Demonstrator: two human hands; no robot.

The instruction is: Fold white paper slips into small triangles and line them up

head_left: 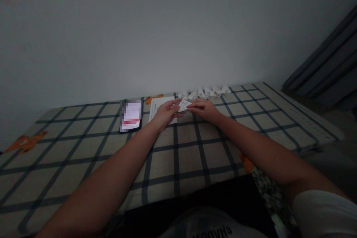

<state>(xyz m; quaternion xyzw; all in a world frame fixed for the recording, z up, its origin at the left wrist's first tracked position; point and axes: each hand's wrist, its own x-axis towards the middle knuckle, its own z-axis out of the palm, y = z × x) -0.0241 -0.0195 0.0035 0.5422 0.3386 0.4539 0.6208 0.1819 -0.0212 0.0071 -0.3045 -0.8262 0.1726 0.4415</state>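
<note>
A small folded piece of white paper (184, 105) with dark print is held between my two hands, above the checked tablecloth. My left hand (167, 112) grips its left side, thumb in front and fingers behind. From the right, the fingertips of my right hand (203, 108) pinch its edge. Just behind my hands stand several folded white paper pieces (209, 92) in a row, pointed at the top. A flat sheet of printed paper (156, 109) lies under and beside my left hand, partly covered by it.
A phone (131, 116) with a lit, blurred screen lies left of the paper sheet. The checked tablecloth (189, 156) covers the table, which meets a pale wall (167, 37) at the back. A dark curtain (329, 48) hangs at the right.
</note>
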